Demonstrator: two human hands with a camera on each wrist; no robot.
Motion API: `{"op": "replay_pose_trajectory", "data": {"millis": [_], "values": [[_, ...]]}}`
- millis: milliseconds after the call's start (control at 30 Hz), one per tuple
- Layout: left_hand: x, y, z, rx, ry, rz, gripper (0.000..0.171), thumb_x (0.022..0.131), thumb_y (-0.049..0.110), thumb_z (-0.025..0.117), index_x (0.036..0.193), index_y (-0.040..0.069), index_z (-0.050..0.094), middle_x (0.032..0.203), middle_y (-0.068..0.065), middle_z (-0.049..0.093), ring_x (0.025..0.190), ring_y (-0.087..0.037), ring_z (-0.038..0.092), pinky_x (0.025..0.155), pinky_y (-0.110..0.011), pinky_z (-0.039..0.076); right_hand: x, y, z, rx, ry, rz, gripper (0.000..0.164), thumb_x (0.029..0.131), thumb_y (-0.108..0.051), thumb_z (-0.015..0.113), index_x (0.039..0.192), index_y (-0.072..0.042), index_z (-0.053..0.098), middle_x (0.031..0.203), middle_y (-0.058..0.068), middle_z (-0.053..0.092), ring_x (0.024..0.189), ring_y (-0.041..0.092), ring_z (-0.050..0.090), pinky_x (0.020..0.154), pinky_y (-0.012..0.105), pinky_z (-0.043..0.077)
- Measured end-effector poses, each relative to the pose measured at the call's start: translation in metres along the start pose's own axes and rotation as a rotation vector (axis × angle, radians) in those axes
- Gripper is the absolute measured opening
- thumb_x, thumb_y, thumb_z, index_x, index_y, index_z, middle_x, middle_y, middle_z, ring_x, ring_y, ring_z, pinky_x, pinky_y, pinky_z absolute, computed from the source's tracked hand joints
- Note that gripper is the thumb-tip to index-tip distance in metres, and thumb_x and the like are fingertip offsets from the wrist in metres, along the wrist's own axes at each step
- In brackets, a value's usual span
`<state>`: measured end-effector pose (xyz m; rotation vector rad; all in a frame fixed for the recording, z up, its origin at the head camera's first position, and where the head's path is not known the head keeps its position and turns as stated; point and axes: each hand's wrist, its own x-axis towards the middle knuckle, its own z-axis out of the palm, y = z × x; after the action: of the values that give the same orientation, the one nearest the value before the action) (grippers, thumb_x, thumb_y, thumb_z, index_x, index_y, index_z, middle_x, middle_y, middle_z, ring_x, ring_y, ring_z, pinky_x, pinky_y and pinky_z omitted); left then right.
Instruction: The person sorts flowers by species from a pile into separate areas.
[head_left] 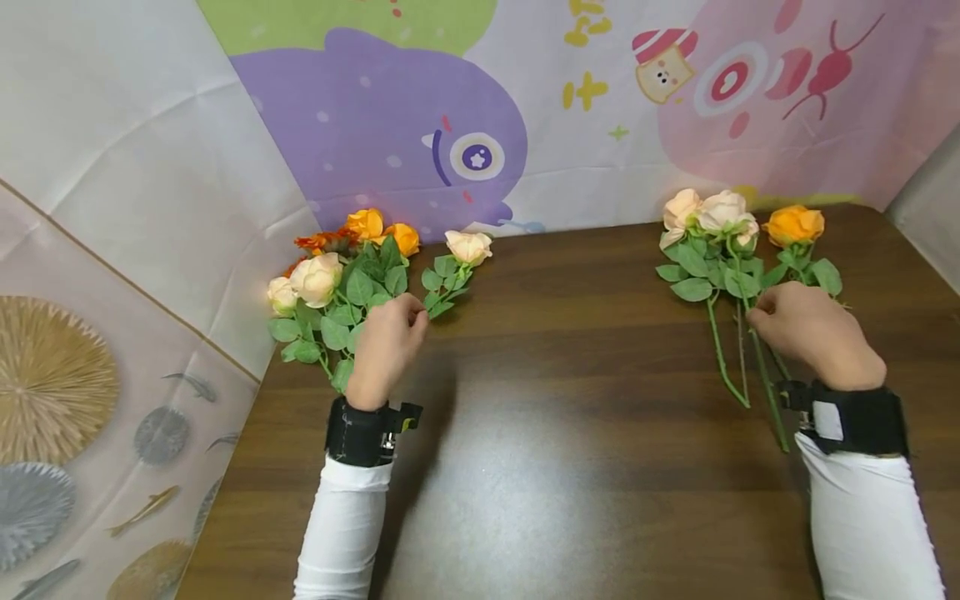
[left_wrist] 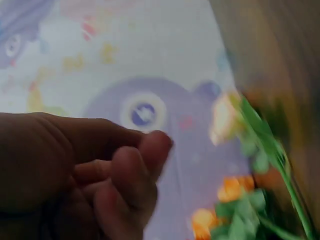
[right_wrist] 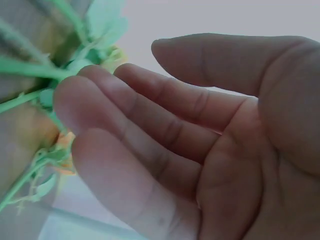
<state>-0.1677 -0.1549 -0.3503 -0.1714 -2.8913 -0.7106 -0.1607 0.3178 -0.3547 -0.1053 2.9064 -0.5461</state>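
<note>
At the left, my left hand hovers by a bunch of flowers, overlapping their leaves in the head view. In the left wrist view its fingers are loosely bent with nothing between them. Nearest it are a separate cream rose, two orange roses and a peach rose. My right hand is over the stems of the right-hand group. Its fingers are relaxed and empty in the right wrist view. That group has pale peach roses and one orange rose.
The flowers lie on a dark brown wooden table, blooms toward the back. A printed cartoon cloth hangs behind it. To the left is another patterned cloth. Long green stems point toward the front at the right.
</note>
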Motion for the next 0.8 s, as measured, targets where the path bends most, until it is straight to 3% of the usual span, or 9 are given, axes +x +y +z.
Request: {"op": "replay_pose_trajectory", "data": {"millis": [200,333,367,467,600,667,800], "values": [[0.007,-0.029,0.008,0.157,-0.099,-0.137,0.020,0.094,0.004,0.050,0.080,0.006,0.063,0.071,-0.011,0.057,0.055,-0.021,0.050,0.045,-0.033,0.035,-0.007,-0.017,-0.006,-0.004,0.045,-0.001,0.029,0.100,-0.024,0.049,0.092,0.000,0.063,0.074,0.011,0.057,0.065,0.025,0.051,0.052,0.039,0.039],[0.011,-0.043,0.016,0.211,-0.142,-0.207,0.024,0.094,0.003,0.048,0.072,0.005,0.055,0.071,-0.017,0.059,0.062,-0.031,0.061,0.048,-0.042,0.045,-0.010,-0.027,-0.008,-0.022,0.068,-0.019,0.034,0.099,-0.023,0.051,0.111,0.006,0.064,0.095,0.025,0.067,0.073,0.031,0.061,0.058,0.050,0.048],[0.012,-0.046,0.018,0.223,-0.139,-0.216,0.022,0.094,0.003,0.050,0.074,0.004,0.059,0.076,-0.020,0.064,0.067,-0.036,0.065,0.051,-0.046,0.049,-0.011,-0.030,-0.008,-0.022,0.067,-0.019,0.035,0.099,-0.023,0.052,0.113,0.006,0.064,0.099,0.027,0.067,0.073,0.032,0.062,0.058,0.050,0.048],[0.014,-0.052,0.024,0.255,-0.152,-0.204,0.014,0.093,0.003,0.053,0.089,0.000,0.065,0.086,-0.026,0.068,0.078,-0.043,0.067,0.061,-0.055,0.053,-0.012,-0.036,-0.007,-0.029,0.066,-0.029,0.036,0.099,-0.023,0.052,0.115,0.007,0.064,0.103,0.029,0.067,0.073,0.032,0.063,0.059,0.050,0.048],[0.015,-0.056,0.031,0.270,-0.207,-0.174,0.026,0.095,0.002,0.052,0.117,0.001,0.066,0.101,-0.026,0.069,0.087,-0.043,0.068,0.067,-0.056,0.054,-0.013,-0.044,-0.007,-0.036,0.073,-0.044,0.035,0.099,-0.022,0.052,0.115,0.006,0.065,0.101,0.028,0.068,0.074,0.032,0.063,0.061,0.052,0.049],[0.015,-0.056,0.033,0.285,-0.233,-0.174,0.027,0.096,0.002,0.051,0.119,0.000,0.066,0.102,-0.027,0.068,0.087,-0.043,0.068,0.067,-0.056,0.055,-0.013,-0.047,-0.006,-0.035,0.078,-0.052,0.033,0.098,-0.021,0.052,0.113,0.005,0.066,0.097,0.025,0.069,0.075,0.032,0.063,0.062,0.053,0.049],[0.014,-0.058,0.036,0.319,-0.238,-0.196,0.020,0.094,0.001,0.052,0.101,-0.005,0.069,0.097,-0.029,0.069,0.082,-0.044,0.068,0.064,-0.057,0.055,-0.013,-0.053,-0.005,-0.030,0.081,-0.060,0.032,0.098,-0.021,0.053,0.111,0.004,0.066,0.092,0.020,0.069,0.072,0.028,0.061,0.059,0.048,0.048]]}}
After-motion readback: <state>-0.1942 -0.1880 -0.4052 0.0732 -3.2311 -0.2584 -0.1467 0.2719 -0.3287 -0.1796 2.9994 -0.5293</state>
